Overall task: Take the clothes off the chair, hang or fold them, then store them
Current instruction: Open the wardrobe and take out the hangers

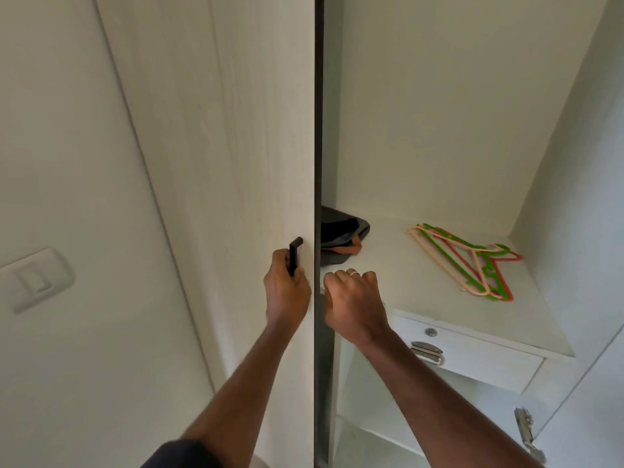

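I face a white wardrobe. My left hand (287, 292) grips the black bar handle (294, 255) of the left wardrobe door (219, 163). My right hand (354, 302) hovers just right of that door's edge with its fingers curled and nothing in it; a ring shows on one finger. Inside, on the white shelf (405, 285), lie several plastic hangers (469, 261) in green, orange and peach. A dark bag with an orange strap (341, 234) sits at the shelf's left, partly hidden by the door. No clothes or chair are in view.
Below the shelf is a drawer (472, 356) with a metal lock and pull. A metal hinge (526, 430) shows at the lower right on the wardrobe's side. A light switch (33, 278) is on the wall at left.
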